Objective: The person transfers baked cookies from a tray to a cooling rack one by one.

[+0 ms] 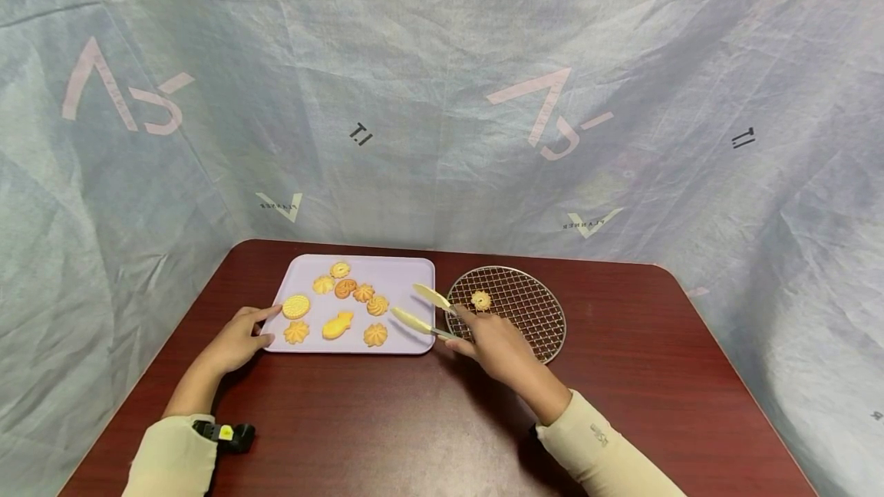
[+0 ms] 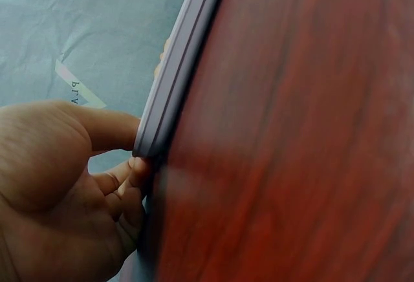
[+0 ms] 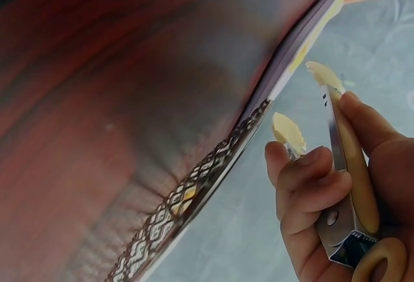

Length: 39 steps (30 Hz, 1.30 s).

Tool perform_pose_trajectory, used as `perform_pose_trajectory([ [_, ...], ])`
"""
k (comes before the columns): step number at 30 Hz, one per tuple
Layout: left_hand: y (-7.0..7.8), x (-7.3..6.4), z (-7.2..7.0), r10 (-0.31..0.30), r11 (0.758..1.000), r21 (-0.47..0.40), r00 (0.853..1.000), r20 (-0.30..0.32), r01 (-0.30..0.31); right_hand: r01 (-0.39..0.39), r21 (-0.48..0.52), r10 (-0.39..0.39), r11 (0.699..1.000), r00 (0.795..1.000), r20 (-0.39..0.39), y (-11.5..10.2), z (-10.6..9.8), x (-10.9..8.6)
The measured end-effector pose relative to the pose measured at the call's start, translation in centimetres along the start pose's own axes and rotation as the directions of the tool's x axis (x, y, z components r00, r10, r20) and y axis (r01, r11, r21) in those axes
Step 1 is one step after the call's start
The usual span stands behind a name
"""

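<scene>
My left hand [image 1: 238,340] grips the left edge of a lilac tray [image 1: 407,271]; in the left wrist view its thumb lies on the rim, other fingers beneath. Several cookies lie on the tray, among them a round yellow one [image 1: 296,307], a fish-shaped one [image 1: 338,325] and a browner swirl [image 1: 345,287]. My right hand [image 1: 499,349] holds tongs [image 3: 352,172] with cream tips and a metal body. Their tips stand apart over the tray's right side, with nothing between them. One flower-shaped cookie [image 1: 481,300] lies on a round wire rack [image 1: 532,305], under and beyond the right hand.
The tray and rack sit side by side near the back of a dark red wooden table [image 1: 387,428]. A grey-blue printed cloth [image 1: 428,98] hangs behind and at both sides. A black device [image 1: 235,436] is strapped at my left wrist.
</scene>
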<state>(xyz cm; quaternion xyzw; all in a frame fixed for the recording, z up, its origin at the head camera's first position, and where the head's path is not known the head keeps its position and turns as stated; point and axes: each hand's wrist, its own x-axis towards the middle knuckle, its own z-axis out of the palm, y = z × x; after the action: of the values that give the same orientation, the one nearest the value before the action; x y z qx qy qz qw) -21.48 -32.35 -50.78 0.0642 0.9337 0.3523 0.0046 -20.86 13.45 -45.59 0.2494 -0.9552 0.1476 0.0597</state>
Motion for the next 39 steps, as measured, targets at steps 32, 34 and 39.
perform_pose_trajectory([
  [32, 0.1, -0.1, -0.1, -0.004, 1.0, 0.0, 1.0, 0.014, 0.004, -0.001, -0.028, 0.002, 1.0, 0.999, 0.047, -3.6, 1.3, 3.1],
  [34, 0.1, -0.1, -0.1, -0.002, 1.0, 0.0, 1.0, 0.012, 0.002, -0.002, -0.033, 0.004, 0.999, 0.999, 0.051, -3.8, 1.4, 3.3],
  [39, 0.3, -0.1, -0.2, -0.001, 1.0, 0.002, 1.0, 0.012, 0.001, -0.022, -0.027, 0.025, 0.999, 0.996, 0.085, -4.0, 1.7, 3.8],
])
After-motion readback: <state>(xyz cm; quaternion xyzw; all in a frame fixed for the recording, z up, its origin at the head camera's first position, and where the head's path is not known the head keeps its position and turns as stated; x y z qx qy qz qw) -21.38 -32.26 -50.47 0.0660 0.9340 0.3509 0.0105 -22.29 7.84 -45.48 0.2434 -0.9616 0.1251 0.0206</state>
